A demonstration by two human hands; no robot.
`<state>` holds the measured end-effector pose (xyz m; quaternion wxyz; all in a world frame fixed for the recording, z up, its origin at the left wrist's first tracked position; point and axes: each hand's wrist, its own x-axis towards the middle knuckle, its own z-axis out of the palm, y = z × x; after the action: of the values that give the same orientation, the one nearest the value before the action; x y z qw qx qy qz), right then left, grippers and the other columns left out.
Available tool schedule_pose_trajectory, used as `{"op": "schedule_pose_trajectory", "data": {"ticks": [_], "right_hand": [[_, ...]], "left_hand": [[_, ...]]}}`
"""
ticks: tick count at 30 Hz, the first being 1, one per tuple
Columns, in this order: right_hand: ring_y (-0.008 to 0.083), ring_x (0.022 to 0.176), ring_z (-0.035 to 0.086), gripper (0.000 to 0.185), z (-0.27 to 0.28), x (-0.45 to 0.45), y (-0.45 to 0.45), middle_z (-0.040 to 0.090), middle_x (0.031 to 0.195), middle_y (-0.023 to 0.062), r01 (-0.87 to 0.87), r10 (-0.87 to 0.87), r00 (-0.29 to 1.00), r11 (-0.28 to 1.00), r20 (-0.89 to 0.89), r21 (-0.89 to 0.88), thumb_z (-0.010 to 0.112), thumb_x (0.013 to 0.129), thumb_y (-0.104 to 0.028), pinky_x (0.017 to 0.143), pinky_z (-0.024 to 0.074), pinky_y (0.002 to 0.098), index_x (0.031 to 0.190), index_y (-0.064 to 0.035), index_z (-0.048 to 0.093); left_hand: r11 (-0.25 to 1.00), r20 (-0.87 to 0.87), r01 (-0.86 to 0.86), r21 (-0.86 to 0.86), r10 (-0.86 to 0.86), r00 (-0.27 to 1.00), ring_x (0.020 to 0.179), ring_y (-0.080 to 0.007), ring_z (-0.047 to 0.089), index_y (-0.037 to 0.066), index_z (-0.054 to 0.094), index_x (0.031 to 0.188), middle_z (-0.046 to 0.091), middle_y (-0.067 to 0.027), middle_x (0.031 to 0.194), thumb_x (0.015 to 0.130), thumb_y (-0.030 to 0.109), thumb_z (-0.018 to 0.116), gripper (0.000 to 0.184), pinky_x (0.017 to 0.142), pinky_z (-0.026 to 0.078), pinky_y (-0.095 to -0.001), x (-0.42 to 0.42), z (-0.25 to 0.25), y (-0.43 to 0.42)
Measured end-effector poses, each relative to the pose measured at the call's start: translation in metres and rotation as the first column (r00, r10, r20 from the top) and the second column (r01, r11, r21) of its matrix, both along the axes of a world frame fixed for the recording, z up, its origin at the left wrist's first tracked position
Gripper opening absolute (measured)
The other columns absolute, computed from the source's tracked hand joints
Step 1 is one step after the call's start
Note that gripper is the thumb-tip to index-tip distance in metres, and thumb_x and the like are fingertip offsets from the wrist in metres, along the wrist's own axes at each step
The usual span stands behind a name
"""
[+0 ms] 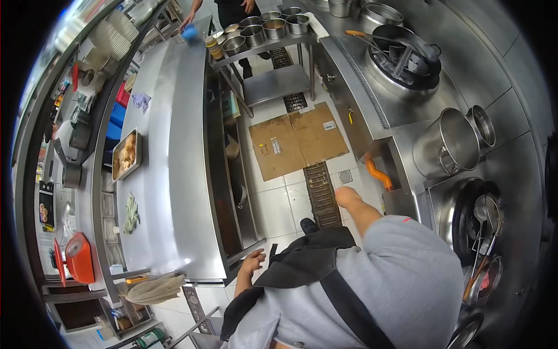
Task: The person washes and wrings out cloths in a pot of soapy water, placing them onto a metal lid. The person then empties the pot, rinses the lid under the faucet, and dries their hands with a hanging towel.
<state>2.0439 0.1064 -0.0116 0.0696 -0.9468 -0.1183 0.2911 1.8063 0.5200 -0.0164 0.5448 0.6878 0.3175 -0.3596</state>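
My left hand [251, 263] hangs low beside the near corner of the steel counter [189, 174], its fingers loosely bent and apart, nothing seen in it. In front of my body, over the tiled floor, is my right hand [347, 196]; it looks like a closed fist, and whether it holds anything is hidden. A flattened cardboard sheet [299, 139] lies on the floor ahead of it. On the counter to the left rest a metal tray of food [127, 155], a green cloth [131, 213] and a purple cloth [141, 102].
Several metal pots stand on a steel cart [276, 84] ahead. Another person [235, 29] is behind it, one hand near a blue cloth [189, 32]. At right are a wok [407, 55] on a burner and a tall pot [446, 142]. A red scale [79, 257] sits left.
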Motion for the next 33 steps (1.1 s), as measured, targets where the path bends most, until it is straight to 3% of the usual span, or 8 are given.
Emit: {"op": "schedule_pose_trajectory", "data": {"ticks": [4, 6, 9, 13, 14, 21, 25, 33], "right_hand": [[0.0343, 0.098, 0.064, 0.022, -0.022, -0.043, -0.049, 0.067, 0.099, 0.0192, -0.029, 0.03, 0.998, 0.999, -0.062, 0.014, 0.054, 0.077, -0.011, 0.087, 0.0503, 0.0445, 0.092, -0.0034, 0.07], [0.0351, 0.098, 0.063, 0.023, -0.032, -0.059, -0.062, 0.067, 0.098, 0.02, -0.005, 0.001, 0.995, 0.999, -0.101, -0.038, 0.056, 0.075, -0.012, 0.088, 0.0498, 0.0449, 0.091, -0.0031, 0.069], [0.0347, 0.099, 0.063, 0.023, -0.03, -0.066, -0.047, 0.067, 0.099, 0.0205, 0.037, -0.051, 0.991, 0.993, -0.124, -0.108, 0.058, 0.074, -0.012, 0.089, 0.0496, 0.0444, 0.092, -0.0038, 0.07], [0.0341, 0.098, 0.063, 0.022, -0.031, -0.05, 0.015, 0.067, 0.098, 0.019, -0.008, 0.009, 0.998, 1.0, -0.058, 0.018, 0.06, 0.076, -0.014, 0.088, 0.0499, 0.044, 0.093, -0.0065, 0.071], [0.0343, 0.097, 0.063, 0.021, -0.029, -0.044, 0.033, 0.068, 0.098, 0.0183, -0.064, 0.068, 0.997, 0.992, -0.033, 0.11, 0.06, 0.076, -0.015, 0.087, 0.0501, 0.0441, 0.093, -0.0079, 0.071], [0.0346, 0.097, 0.063, 0.025, 0.023, -0.028, 0.157, 0.068, 0.098, 0.016, -0.316, 0.307, 0.947, 0.941, 0.09, 0.119, 0.063, 0.078, -0.022, 0.087, 0.0504, 0.0436, 0.098, -0.0106, 0.07], [0.0344, 0.099, 0.063, 0.028, 0.044, -0.063, 0.202, 0.067, 0.103, 0.0155, -0.397, 0.391, 0.918, 0.908, 0.069, 0.134, 0.063, 0.079, -0.025, 0.088, 0.0502, 0.0437, 0.103, -0.0118, 0.069], [0.0352, 0.101, 0.061, 0.025, 0.059, -0.167, 0.224, 0.066, 0.103, 0.0176, -0.608, 0.618, 0.786, 0.775, -0.005, 0.171, 0.058, 0.08, -0.02, 0.089, 0.0494, 0.0436, 0.1, -0.0079, 0.067]], "left_hand": [[0.986, 0.025, -0.078, 0.145, 0.075, 0.997, 0.105, -0.0235, 0.061, 0.01, 0.057, 0.128, 0.064, -0.012, 0.116, 0.081, 0.025, 0.066, 0.05, 0.082, 0.052, -0.0368, 0.007, -0.012, 0.012], [0.944, 0.051, 0.048, 0.327, -0.068, 0.996, 0.106, -0.026, 0.062, 0.011, 0.06, 0.125, 0.065, -0.0152, 0.116, 0.078, 0.03, 0.067, 0.051, 0.087, 0.051, -0.0368, -0.011, -0.056, 0.033], [0.908, -0.023, 0.092, 0.408, -0.09, 0.996, 0.106, -0.0284, 0.062, 0.012, 0.062, 0.123, 0.065, -0.017, 0.115, 0.076, 0.033, 0.067, 0.051, 0.091, 0.049, -0.0356, -0.026, -0.025, 0.024], [0.943, -0.037, 0.004, 0.333, 0.009, 0.999, 0.1, -0.0294, 0.064, 0.013, 0.063, 0.12, 0.066, -0.0164, 0.111, 0.076, 0.034, 0.066, 0.049, 0.089, 0.05, -0.0345, -0.083, -0.05, 0.019], [0.863, 0.069, 0.276, 0.422, -0.335, 0.94, 0.1, -0.0294, 0.064, 0.013, 0.063, 0.12, 0.066, -0.0166, 0.111, 0.075, 0.033, 0.067, 0.049, 0.088, 0.05, -0.0341, -0.117, -0.108, 0.036], [0.948, 0.033, -0.032, 0.317, 0.023, 0.999, 0.096, -0.0279, 0.065, 0.013, 0.062, 0.122, 0.065, -0.0143, 0.112, 0.078, 0.029, 0.065, 0.047, 0.074, 0.056, -0.0422, -0.271, -0.123, 0.003], [0.872, -0.192, -0.385, 0.302, 0.451, 0.872, 0.111, -0.0257, 0.059, 0.009, 0.069, 0.107, 0.061, -0.0138, 0.121, 0.079, 0.036, 0.063, 0.04, 0.093, 0.047, -0.0313, -0.319, -0.062, -0.025], [0.841, -0.212, -0.437, 0.319, 0.513, 0.832, 0.105, -0.0261, 0.061, 0.012, 0.064, 0.115, 0.062, -0.0108, 0.12, 0.079, 0.033, 0.065, 0.042, 0.081, 0.051, -0.0368, -0.427, -0.078, -0.062]]}}
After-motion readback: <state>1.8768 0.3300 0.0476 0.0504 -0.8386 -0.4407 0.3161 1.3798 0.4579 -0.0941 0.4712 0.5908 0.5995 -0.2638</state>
